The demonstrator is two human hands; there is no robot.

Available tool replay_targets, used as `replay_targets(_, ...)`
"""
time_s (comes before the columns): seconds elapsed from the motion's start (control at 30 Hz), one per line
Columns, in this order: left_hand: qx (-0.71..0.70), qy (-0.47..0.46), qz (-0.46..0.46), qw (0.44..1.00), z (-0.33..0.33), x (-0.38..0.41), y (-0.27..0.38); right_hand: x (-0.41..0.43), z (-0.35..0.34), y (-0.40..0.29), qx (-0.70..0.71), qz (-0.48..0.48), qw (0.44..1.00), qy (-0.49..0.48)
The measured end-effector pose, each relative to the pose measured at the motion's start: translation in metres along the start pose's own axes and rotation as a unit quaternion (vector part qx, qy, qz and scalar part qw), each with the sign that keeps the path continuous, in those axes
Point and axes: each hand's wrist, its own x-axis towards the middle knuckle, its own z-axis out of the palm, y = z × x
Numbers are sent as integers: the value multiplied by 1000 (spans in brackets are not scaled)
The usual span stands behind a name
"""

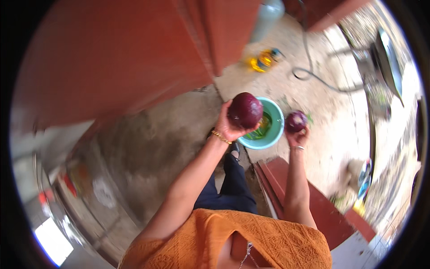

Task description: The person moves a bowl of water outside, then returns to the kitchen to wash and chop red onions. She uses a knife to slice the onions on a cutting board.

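Note:
My left hand is raised and holds a large, round, dark purple vegetable, perhaps a red cabbage or an eggplant. In my right hand is a smaller purple one, with a pale patch facing up. Between and just beyond the hands stands a turquoise plastic basin with green leaves in it. The vegetable and fingers of my left hand hide part of the basin.
Red door panels rise at the upper left, with another red panel beside my right arm. A bottle of yellow liquid stands on the concrete floor. A grey cable curls towards a blurred metal object at the right.

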Motion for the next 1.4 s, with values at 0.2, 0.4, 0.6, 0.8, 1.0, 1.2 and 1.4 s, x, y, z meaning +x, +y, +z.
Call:
replay_targets(0.2,-79,-42,191,977,-39,-170,9,1,-63,-74,68,71,990,-103)
replay_targets(0.4,-174,-64,532,826,-128,-435,-75,-14,2,-36,-155,-44,985,-62)
replay_targets(0.6,-262,-80,777,567,-265,-664,-264,-107,120,154,-176,-25,975,-136)
replay_targets(0.8,-361,-85,857,359,-387,-797,-450,-267,178,367,-183,63,968,-161)
replay_targets(1.0,-368,-110,895,226,-456,-921,-553,-461,207,571,-216,194,940,-179)
replay_targets(1.2,-407,-54,911,47,-521,-1028,-636,-642,201,766,-236,306,881,-273)
replay_targets(1.4,-509,-5,840,-186,-589,-1070,-736,-846,173,964,-214,455,791,-348)
